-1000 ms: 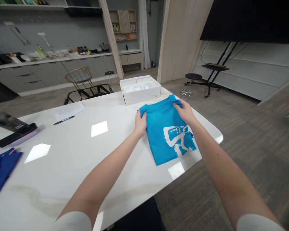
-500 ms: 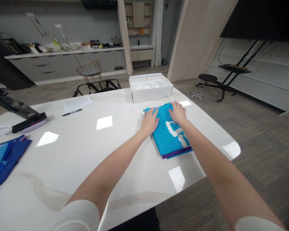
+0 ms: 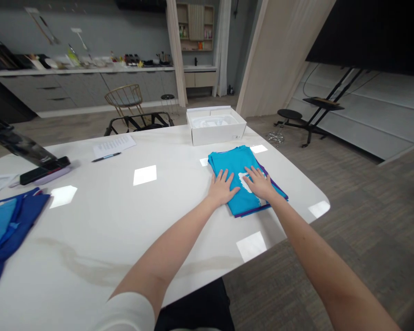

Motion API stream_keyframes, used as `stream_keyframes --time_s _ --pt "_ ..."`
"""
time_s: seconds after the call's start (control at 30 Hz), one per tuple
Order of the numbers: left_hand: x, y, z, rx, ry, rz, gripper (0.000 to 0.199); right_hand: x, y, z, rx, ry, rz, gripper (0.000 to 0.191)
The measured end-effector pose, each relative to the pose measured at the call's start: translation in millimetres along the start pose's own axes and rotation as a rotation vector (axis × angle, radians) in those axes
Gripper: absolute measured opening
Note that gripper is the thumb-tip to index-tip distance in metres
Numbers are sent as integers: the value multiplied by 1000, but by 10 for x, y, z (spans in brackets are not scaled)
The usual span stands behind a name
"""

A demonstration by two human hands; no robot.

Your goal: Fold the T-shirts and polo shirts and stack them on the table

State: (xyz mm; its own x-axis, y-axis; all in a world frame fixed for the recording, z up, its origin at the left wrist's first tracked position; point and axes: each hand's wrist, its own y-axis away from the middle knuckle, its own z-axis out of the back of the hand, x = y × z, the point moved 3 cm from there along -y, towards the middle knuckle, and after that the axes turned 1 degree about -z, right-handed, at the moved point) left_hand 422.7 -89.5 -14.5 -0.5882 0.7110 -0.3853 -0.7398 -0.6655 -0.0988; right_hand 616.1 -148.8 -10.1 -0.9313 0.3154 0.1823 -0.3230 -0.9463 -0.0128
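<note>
A folded turquoise cloth (image 3: pixel 232 161) with a white print and purple edges lies flat on the white table (image 3: pixel 172 197), right of centre. My left hand (image 3: pixel 222 187) rests palm down on its left edge, fingers spread. On the white print, my right hand (image 3: pixel 260 182) lies flat with its fingers apart, covering part of the print. Neither hand grips the cloth.
Beyond the cloth stands an open white box (image 3: pixel 216 133) with clear wrapping inside. To the left are a pen (image 3: pixel 106 157), a printed sheet (image 3: pixel 114 145), a black device (image 3: pixel 44 169) and blue folded clothes (image 3: pixel 17 230). Chairs stand past the far edge.
Both hands have slid nearer along the cloth, from its far part to its middle. More of its far end and its purple right edge now show. The view has shifted slightly.
</note>
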Motion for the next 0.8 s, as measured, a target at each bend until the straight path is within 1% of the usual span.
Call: stream_keyframes --time_s 0.13,0.2,0.27,0.3,0.37,0.43,0.5,0.57,0.63,0.7,0.8 --pt "-82 405 -37 2 57 -40 78 95 527 -65 -95 6 47 62" --pt "-81 631 -38 10 80 -46 76 121 729 -84 -132 18 18 62" --pt "-38 865 -12 4 88 -53 74 190 874 -82 -171 24 -26 60" --pt "2 983 15 -5 88 -59 72 262 924 -73 -198 22 -31 59" --pt "132 1219 103 -38 82 -64 62 509 988 -55 -254 3 28 55" --pt "336 1458 250 -89 77 -34 47 889 1013 -58 -275 -48 154 49" --pt "609 1716 450 -139 71 26 34 1363 1014 -104 -228 -136 270 45" --pt "931 2015 686 -178 65 101 27 1896 1005 -191 -122 -251 339 41" --pt "1279 2367 927 -203 55 186 26 2477 1002 -305 12 -348 397 35" --pt "1636 2765 1154 -229 32 281 26 3096 1016 -422 137 -409 482 29" --pt "2162 3405 1475 -292 -29 430 26 4062 1070 -577 273 -463 665 25"
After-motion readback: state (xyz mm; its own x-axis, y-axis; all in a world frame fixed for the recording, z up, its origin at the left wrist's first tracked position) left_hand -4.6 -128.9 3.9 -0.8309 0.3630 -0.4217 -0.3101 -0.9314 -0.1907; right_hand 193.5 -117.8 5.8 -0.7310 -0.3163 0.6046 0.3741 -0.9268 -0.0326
